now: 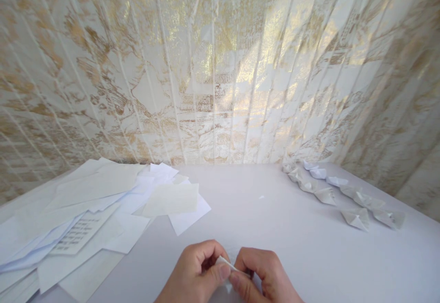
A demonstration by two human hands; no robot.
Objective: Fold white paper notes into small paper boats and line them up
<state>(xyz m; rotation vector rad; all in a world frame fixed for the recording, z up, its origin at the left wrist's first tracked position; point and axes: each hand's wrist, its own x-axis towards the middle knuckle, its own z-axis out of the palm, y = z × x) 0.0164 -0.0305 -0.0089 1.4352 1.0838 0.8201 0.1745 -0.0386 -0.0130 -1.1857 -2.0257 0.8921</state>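
Observation:
A small folded piece of white paper (226, 262) is pinched between my two hands near the front of the table. My left hand (197, 273) grips its left end, with the thumb on top and the fingers curled under. On the other side my right hand (263, 273) has its thumb and curled forefinger closed on the paper. The thumbs nearly meet. Most of the folded shape is hidden behind my fingers.
Loose paper sheets (92, 188), one with printed lines, spread over the left of the white table (237, 211). Folded paper boats (355, 218) stand in two rows at the right. A tiny paper scrap (261, 197) lies mid-table. A patterned curtain (213, 87) hangs behind.

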